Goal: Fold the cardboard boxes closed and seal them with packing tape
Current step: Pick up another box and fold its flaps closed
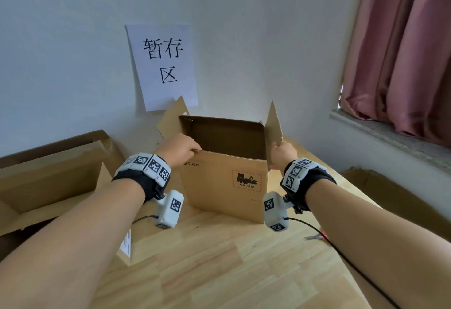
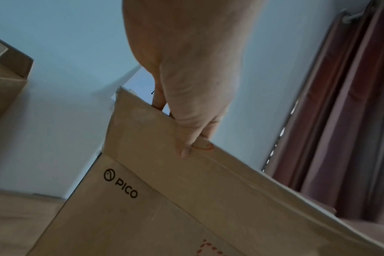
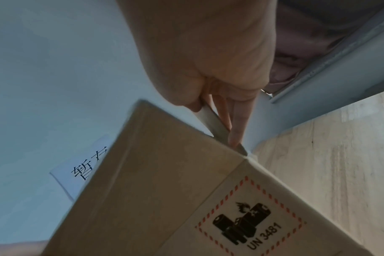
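Note:
An open brown cardboard box (image 1: 224, 186) with a PICO logo and a UN 3481 label stands on the wooden table (image 1: 219, 264). My left hand (image 1: 181, 149) pinches the top edge of the box's near flap (image 2: 156, 138) close to its left corner, thumb on the outside and fingers behind it. My right hand (image 1: 283, 153) pinches the lower edge of the right side flap (image 1: 273, 123), which stands upright. In the right wrist view the thumb and fingers (image 3: 235, 124) lie on either side of that flap's edge. The left side flap (image 1: 170, 119) leans outward towards the wall.
A larger open box (image 1: 48, 174) lies at the left. A flat piece of cardboard (image 1: 395, 199) sits at the right table edge. A red-handled tool (image 1: 317, 236) and a black cable (image 1: 341, 250) lie to the right. A paper sign (image 1: 163, 67) hangs on the wall behind.

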Demonstrator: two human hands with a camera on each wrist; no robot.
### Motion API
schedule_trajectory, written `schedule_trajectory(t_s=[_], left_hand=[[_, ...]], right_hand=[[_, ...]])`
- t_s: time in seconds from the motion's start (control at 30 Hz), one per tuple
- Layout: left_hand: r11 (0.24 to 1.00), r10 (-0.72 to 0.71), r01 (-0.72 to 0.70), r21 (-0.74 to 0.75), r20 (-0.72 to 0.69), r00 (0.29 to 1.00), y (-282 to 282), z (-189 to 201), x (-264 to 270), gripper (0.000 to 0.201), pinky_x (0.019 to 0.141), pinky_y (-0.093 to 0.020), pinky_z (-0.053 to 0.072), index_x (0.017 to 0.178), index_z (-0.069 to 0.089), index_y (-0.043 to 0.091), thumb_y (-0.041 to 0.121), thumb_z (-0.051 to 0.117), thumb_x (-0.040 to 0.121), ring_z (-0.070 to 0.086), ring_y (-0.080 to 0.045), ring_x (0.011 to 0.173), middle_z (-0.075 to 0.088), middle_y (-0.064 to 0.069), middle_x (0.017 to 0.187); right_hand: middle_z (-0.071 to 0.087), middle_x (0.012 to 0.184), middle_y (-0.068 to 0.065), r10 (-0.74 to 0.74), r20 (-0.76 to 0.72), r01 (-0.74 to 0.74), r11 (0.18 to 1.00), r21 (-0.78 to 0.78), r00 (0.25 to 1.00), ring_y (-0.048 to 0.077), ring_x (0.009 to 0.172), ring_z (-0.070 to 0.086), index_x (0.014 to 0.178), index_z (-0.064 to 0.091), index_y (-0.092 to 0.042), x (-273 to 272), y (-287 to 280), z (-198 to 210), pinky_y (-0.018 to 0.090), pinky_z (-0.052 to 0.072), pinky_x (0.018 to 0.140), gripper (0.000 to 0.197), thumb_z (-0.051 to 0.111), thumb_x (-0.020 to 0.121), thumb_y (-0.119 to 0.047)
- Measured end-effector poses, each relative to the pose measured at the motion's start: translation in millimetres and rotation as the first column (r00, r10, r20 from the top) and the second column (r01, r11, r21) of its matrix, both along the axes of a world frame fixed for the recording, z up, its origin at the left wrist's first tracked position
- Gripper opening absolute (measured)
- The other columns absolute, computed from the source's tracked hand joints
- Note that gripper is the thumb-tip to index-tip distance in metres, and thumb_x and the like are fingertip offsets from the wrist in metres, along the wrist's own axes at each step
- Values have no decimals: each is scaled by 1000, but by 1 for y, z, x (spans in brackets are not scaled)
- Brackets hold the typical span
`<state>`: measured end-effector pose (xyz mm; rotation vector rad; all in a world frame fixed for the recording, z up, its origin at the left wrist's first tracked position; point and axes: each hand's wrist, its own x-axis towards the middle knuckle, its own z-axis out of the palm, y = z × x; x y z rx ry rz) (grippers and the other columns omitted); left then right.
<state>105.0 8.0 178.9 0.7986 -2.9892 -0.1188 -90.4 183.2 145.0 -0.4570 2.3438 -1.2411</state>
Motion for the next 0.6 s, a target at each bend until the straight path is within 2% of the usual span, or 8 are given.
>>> schedule_trajectory(t_s=[0.1,0.17,0.27,0.33,0.37,0.43,0.5,0.6], left_hand=[[999,-26,27,18,-14,1000,10,1,10,31,77,-42,50,95,71,14,4,43,89,62,-24,88,70,-6,91],[1000,-20,19,-11,-15,1000,17,4,12,33,77,-42,51,97,71,18,4,42,91,62,-23,84,69,-2,86],[1000,-5,5,12,29,1000,29,-2,16,38,77,-38,51,104,72,23,3,41,92,61,-23,84,65,2,82],[998,7,-10,54,49,999,31,-11,18,41,82,-38,52,110,71,25,2,42,92,62,-21,89,70,3,93],[998,18,-21,67,44,999,31,-14,19,43,86,-38,51,115,69,27,3,42,92,62,-20,96,70,4,103],[996,34,-39,80,54,998,30,-19,19,46,96,-37,47,124,63,30,2,42,93,58,-19,113,64,4,124],[995,34,-46,94,130,991,32,-27,16,56,99,-39,46,131,55,35,-1,37,93,54,-22,119,57,2,134],[996,47,-59,68,170,984,38,-52,18,60,104,-37,42,142,37,41,2,35,96,48,-23,127,45,3,145]], right_hand=[[58,118,17,16,-61,-17,1000,-15,998,31,107,58,124,50,0,2,-1,5,36,46,86,40,29,103,-26],[58,118,16,25,-74,-28,999,-42,997,29,106,57,126,50,-3,3,1,6,35,44,85,41,29,103,-28],[58,103,10,67,-75,-72,995,-73,995,22,90,55,123,54,-8,5,4,-3,32,45,81,39,32,101,-32],[57,98,9,79,-54,-81,996,-36,995,22,88,54,122,55,-7,6,7,-14,30,44,78,42,32,101,-35],[58,102,11,77,-44,-78,997,-16,996,24,91,54,123,54,-5,7,9,-18,31,44,80,45,30,102,-36],[58,119,17,51,-22,-51,999,20,998,30,108,54,128,50,-1,7,11,-21,35,43,91,49,25,102,-35],[54,129,19,22,-14,-21,999,36,1000,34,119,51,131,46,1,5,13,-22,38,39,99,50,23,103,-32],[55,127,19,46,-22,-45,998,52,999,34,116,54,131,46,1,3,16,-25,38,42,100,46,23,103,-27]])
